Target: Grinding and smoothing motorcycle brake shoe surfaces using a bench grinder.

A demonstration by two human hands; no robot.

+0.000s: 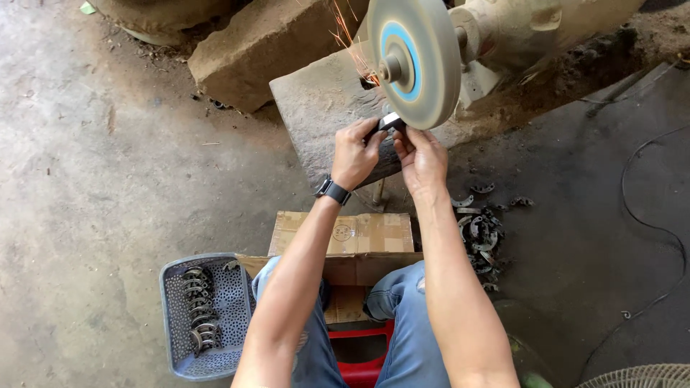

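Knees in blue jeans straddle a red stool, with a cardboard box on the floor just ahead. Both bare hands are raised to the grinding wheel: the left hand, with a black watch at its wrist, and the right hand each have their grip clenched on one small metal piece, pressed against the wheel's lower rim. Sparks fly up to the left, so the grinding looks to be under way. A grey basket by the left knee holds a row of curved metal parts (neatly stacked), while a loose heap of similar parts lies on the floor to the right. Steady pressure and fingertips kept off the rim seem what matters here.
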